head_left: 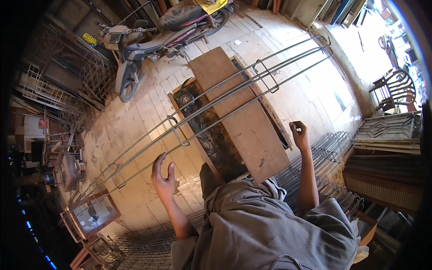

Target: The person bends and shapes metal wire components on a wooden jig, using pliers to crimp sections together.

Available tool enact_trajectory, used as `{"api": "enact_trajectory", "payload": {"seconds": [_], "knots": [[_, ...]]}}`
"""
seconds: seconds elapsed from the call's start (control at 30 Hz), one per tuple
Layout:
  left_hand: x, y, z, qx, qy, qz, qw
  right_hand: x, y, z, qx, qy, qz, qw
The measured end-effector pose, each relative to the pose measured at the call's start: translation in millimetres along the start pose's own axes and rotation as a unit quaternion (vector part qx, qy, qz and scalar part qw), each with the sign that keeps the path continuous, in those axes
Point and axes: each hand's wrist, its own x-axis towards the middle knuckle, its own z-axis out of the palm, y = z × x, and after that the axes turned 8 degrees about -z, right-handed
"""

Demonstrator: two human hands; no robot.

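A long rebar cage of thin steel bars stretches diagonally from the lower left to the upper right. Rectangular wire stirrups hold its bars apart at intervals, and the bar ends at the upper right are bent into hooks. Beneath it, a brown wooden board lies across a low wooden frame with a dark, dirty inside. My left hand is just below the cage's near bar, thumb and fingers apart, holding nothing. To the right of the board, my right hand is raised with its fingers curled in; whatever they hold cannot be made out.
Several stacked rebar cages lie at my right, and more bundled steel lies at lower left. A motorcycle stands at the upper left beside metal grilles. A chair is at the far right, and a framed glass panel leans lower left.
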Motion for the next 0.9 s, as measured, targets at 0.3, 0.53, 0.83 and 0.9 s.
{"api": "enact_trajectory", "payload": {"seconds": [0.3, 0.53, 0.83, 0.9], "knots": [[43.0, 11.9, -20.9, -0.105, -0.137, 0.012, 0.985, -96.4, -192.0, -76.4, 0.219, 0.023, -0.003, 0.975], [17.5, 45.6, 14.2, -0.298, -0.395, 0.013, 0.869, -149.2, -306.3, 68.4, 0.095, -0.29, -0.111, 0.946], [29.7, -13.1, -12.2, -0.476, -0.443, -0.152, 0.744, -201.2, -322.2, 127.1, 0.354, -0.273, 0.116, 0.887], [34.2, -33.2, -12.3, -0.539, -0.465, -0.168, 0.682, -204.8, -319.5, 127.9, 0.502, -0.317, 0.219, 0.774]]}}
